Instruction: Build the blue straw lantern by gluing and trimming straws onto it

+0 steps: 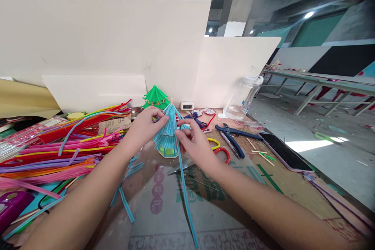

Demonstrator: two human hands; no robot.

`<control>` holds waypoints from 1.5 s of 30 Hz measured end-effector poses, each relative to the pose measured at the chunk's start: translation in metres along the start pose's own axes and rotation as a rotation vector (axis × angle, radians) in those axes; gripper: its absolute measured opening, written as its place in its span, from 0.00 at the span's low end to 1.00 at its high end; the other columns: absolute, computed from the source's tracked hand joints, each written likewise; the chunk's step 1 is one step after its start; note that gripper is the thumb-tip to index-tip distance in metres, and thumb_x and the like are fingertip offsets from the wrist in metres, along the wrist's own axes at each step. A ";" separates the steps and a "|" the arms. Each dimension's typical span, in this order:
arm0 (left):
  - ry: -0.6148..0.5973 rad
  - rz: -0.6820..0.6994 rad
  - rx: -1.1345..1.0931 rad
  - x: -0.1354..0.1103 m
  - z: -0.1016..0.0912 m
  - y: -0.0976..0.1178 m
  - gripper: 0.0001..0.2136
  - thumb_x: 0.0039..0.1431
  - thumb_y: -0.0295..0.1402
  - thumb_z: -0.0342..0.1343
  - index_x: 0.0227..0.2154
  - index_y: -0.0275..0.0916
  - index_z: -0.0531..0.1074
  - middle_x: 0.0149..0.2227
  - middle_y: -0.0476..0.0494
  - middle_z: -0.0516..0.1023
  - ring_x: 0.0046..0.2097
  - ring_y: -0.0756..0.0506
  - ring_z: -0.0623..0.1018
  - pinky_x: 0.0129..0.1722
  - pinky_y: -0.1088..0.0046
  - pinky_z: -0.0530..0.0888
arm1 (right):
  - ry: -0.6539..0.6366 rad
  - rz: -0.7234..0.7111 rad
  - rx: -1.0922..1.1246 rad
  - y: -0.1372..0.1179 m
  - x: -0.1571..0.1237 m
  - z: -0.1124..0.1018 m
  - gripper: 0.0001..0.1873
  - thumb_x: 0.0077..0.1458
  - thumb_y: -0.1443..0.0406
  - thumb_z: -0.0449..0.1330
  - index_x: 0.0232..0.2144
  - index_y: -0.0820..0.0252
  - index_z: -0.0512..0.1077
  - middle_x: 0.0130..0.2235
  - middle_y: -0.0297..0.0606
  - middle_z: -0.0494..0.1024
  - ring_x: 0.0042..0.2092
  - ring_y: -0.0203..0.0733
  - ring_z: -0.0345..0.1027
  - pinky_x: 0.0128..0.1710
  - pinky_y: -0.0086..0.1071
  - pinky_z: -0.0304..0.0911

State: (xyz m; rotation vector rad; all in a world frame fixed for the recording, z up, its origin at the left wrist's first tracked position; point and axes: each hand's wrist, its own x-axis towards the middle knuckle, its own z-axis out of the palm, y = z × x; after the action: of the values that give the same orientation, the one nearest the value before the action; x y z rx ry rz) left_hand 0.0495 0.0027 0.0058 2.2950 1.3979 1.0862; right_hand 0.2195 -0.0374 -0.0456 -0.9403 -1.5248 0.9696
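Above the table's middle I hold a small blue umbrella-shaped piece made of pipe cleaners (168,129), with a wooden stick tip poking out of its top. My left hand (145,125) pinches its left side near the top. My right hand (193,140) pinches its right side and grips a long blue pipe cleaner (185,191) that trails down toward the near edge. A finished green umbrella shape (155,97) stands behind, against the white board.
A big pile of coloured pipe cleaners (58,144) fills the left. Blue pliers (231,134), a phone (283,150), wooden sticks, red and yellow rings (223,153), a small clock (186,106) and a clear jar (241,99) lie right and behind. Cut blue pieces (126,207) lie below.
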 end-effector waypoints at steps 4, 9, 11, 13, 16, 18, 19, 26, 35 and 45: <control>-0.004 0.007 -0.004 0.000 0.000 -0.002 0.12 0.58 0.42 0.51 0.26 0.40 0.70 0.37 0.46 0.75 0.40 0.45 0.73 0.44 0.67 0.68 | 0.097 -0.115 -0.184 -0.004 0.005 -0.010 0.08 0.57 0.61 0.56 0.38 0.57 0.69 0.24 0.29 0.68 0.25 0.33 0.62 0.24 0.28 0.57; -0.020 0.033 0.010 -0.002 0.001 0.001 0.12 0.59 0.42 0.50 0.27 0.40 0.70 0.37 0.46 0.75 0.40 0.44 0.73 0.43 0.67 0.68 | 0.164 -0.191 -0.330 -0.003 0.009 -0.014 0.06 0.54 0.63 0.59 0.33 0.58 0.74 0.28 0.33 0.73 0.28 0.34 0.61 0.28 0.29 0.58; -0.025 0.041 0.017 -0.003 0.001 0.002 0.12 0.59 0.42 0.50 0.27 0.40 0.70 0.37 0.46 0.75 0.40 0.44 0.73 0.44 0.67 0.68 | 0.169 -0.194 -0.345 -0.002 0.009 -0.013 0.06 0.53 0.63 0.59 0.32 0.58 0.75 0.28 0.32 0.73 0.27 0.34 0.61 0.28 0.29 0.58; -0.026 0.045 0.021 -0.003 0.001 0.002 0.12 0.59 0.42 0.50 0.27 0.40 0.70 0.37 0.46 0.75 0.40 0.44 0.73 0.44 0.67 0.68 | 0.169 -0.191 -0.340 -0.001 0.009 -0.013 0.06 0.53 0.63 0.60 0.32 0.58 0.75 0.28 0.32 0.73 0.27 0.34 0.61 0.28 0.29 0.58; -0.027 0.039 0.018 -0.003 0.002 0.002 0.12 0.58 0.42 0.51 0.27 0.40 0.70 0.37 0.46 0.75 0.40 0.44 0.73 0.43 0.67 0.68 | 0.172 -0.177 -0.325 0.000 0.010 -0.014 0.07 0.54 0.63 0.59 0.34 0.58 0.75 0.28 0.33 0.73 0.27 0.34 0.60 0.27 0.29 0.58; -0.026 0.034 0.013 -0.003 0.002 0.001 0.12 0.59 0.42 0.50 0.27 0.40 0.71 0.37 0.46 0.75 0.40 0.44 0.73 0.42 0.67 0.68 | 0.176 -0.176 -0.341 -0.001 0.011 -0.015 0.08 0.54 0.63 0.58 0.35 0.58 0.75 0.28 0.32 0.73 0.27 0.34 0.60 0.27 0.29 0.58; -0.028 0.031 0.013 -0.003 0.002 0.000 0.12 0.59 0.43 0.50 0.27 0.40 0.71 0.37 0.46 0.75 0.40 0.44 0.73 0.42 0.67 0.69 | 0.177 -0.181 -0.362 -0.001 0.011 -0.015 0.08 0.54 0.64 0.58 0.35 0.58 0.76 0.28 0.32 0.72 0.27 0.34 0.60 0.27 0.29 0.58; -0.020 0.049 0.015 -0.002 0.002 0.001 0.12 0.58 0.42 0.50 0.27 0.40 0.70 0.37 0.46 0.75 0.41 0.44 0.73 0.43 0.67 0.69 | 0.169 -0.218 -0.376 -0.003 0.009 -0.014 0.07 0.54 0.64 0.58 0.35 0.58 0.75 0.31 0.34 0.74 0.28 0.34 0.61 0.29 0.29 0.59; -0.022 0.038 0.020 -0.003 0.001 0.002 0.12 0.58 0.42 0.51 0.27 0.40 0.71 0.37 0.46 0.75 0.40 0.45 0.73 0.44 0.67 0.68 | 0.180 -0.222 -0.347 0.002 0.009 -0.013 0.06 0.54 0.64 0.58 0.33 0.59 0.75 0.30 0.33 0.75 0.28 0.34 0.61 0.29 0.29 0.58; -0.026 0.037 0.030 -0.003 0.003 0.004 0.12 0.58 0.41 0.51 0.27 0.39 0.70 0.37 0.46 0.75 0.39 0.45 0.73 0.42 0.68 0.68 | 0.171 -0.187 -0.361 0.001 0.008 -0.012 0.06 0.53 0.64 0.59 0.32 0.59 0.75 0.30 0.33 0.75 0.27 0.33 0.60 0.27 0.29 0.57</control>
State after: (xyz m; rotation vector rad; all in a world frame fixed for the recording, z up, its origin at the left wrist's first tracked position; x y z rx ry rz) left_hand 0.0535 -0.0008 0.0044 2.3571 1.3762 1.0487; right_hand 0.2305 -0.0284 -0.0419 -1.0785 -1.6364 0.4754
